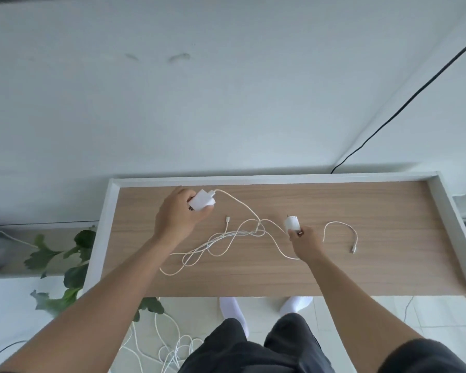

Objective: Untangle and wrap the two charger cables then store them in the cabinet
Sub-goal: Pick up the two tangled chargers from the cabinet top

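Two white charger cables (226, 238) lie tangled in loops on the wooden cabinet top (361, 270). My left hand (176, 214) grips a large white charger block (201, 201) near the back left corner; its cable runs right into the knot (258, 230). My right hand (306, 243) pinches a smaller white charger block (292, 223) by its plug end, right of the knot. One free connector end (227, 219) lies between my hands. Another cable end (340, 234) curls to the right of my right hand.
The cabinet top has a raised white rim (253, 179) along its back and sides. A green plant (73, 254) stands at the left. More white cords (172, 348) lie on the floor by my feet. A black wire (404, 103) runs down the wall.
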Demonstrator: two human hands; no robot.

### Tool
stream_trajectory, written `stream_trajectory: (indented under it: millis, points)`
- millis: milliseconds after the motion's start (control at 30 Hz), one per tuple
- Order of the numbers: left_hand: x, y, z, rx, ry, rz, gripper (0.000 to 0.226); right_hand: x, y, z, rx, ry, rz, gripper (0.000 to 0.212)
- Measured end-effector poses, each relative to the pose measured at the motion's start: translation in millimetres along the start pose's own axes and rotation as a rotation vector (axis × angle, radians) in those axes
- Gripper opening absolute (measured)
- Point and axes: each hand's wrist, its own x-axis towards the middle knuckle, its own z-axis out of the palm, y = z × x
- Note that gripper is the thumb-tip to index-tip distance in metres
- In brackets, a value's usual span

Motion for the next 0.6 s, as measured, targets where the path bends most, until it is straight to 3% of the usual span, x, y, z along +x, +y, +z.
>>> stream_trajectory:
  millis: [167, 267, 367, 500, 600]
  points:
    - [-21, 1, -12, -0.128, -0.101, 0.079, 0.026, 10, 4, 23, 0.041, -0.029, 0.06, 0.038]
    - [-28, 5, -15, -0.205, -0.113, 0.083, 0.025, 17, 10, 32, 0.11, -0.058, 0.094, 0.071]
    - [-31, 11, -17, -0.242, -0.129, 0.096, 0.024, -27, -20, 20, -0.009, -0.02, 0.05, 0.062]
    - [-33, 28, -20, -0.291, -0.166, 0.136, 0.023, -65, -44, 8, -0.02, 0.082, -0.269, 0.041]
    - [-35, 45, -28, -0.329, -0.198, 0.198, 0.017, -88, -72, 2, 0.088, -0.001, -0.444, 0.025]
